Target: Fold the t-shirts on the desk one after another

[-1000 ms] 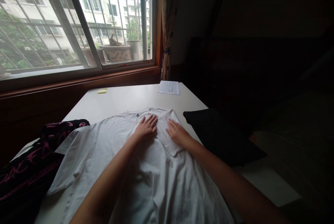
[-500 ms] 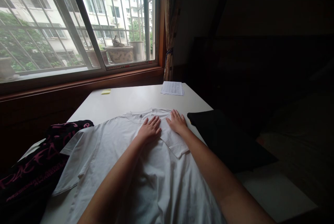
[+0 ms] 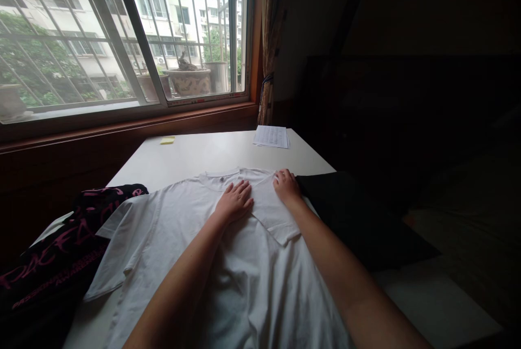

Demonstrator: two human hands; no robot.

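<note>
A white T-shirt (image 3: 175,240) lies spread on the white table, its neckline toward the far side. One sleeve is folded inward over the chest on the right; the left sleeve hangs outward. My left hand (image 3: 235,201) rests flat on the upper chest below the collar, fingers stretched out. At the right shoulder fold, my right hand (image 3: 288,187) has its fingers curled onto the edge of the fabric; the fingertips are partly hidden.
Black clothing with pink lettering (image 3: 61,254) is heaped at the left. Dark folded cloth (image 3: 358,219) lies along the right edge. Printed sheets (image 3: 271,137) and a yellow sticky note (image 3: 167,140) sit at the far side of the table (image 3: 203,148), below a barred window.
My right hand has shifted slightly right along the shoulder, and its fingers have gone from flat to curled. The left hand stays on the chest. The camera view has moved a little.
</note>
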